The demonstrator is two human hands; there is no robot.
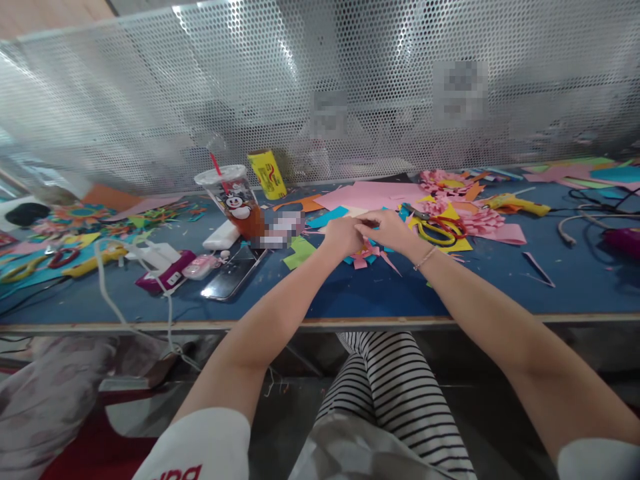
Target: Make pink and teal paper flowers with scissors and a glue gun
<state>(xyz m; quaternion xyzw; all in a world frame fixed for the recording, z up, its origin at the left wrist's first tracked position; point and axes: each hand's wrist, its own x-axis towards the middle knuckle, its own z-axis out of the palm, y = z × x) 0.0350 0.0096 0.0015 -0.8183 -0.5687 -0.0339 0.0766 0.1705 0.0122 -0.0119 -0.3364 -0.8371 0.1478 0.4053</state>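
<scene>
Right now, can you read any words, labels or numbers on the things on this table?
Plastic cup: a cartoon figure, no legible words.
Yellow packet: red markings, too small to read.
White sleeve: red letters, cut off, not readable.
Patches on the mesh screen: blurred out.
Nothing reads clearly.

- The small pink paper piece (367,254) lies mostly under the two hands, the left hand (343,237) and the right hand (390,229); its shape cannot be told.
- The fingertips meet over it, so the grip is unclear.
- Three patches are blurred: one beside the drink cup (231,198) and two on the mesh screen (320,80) (nothing readable).
- The bench (350,293) runs off both side edges.
- The purple thing (625,241) at the right is cut off.
</scene>
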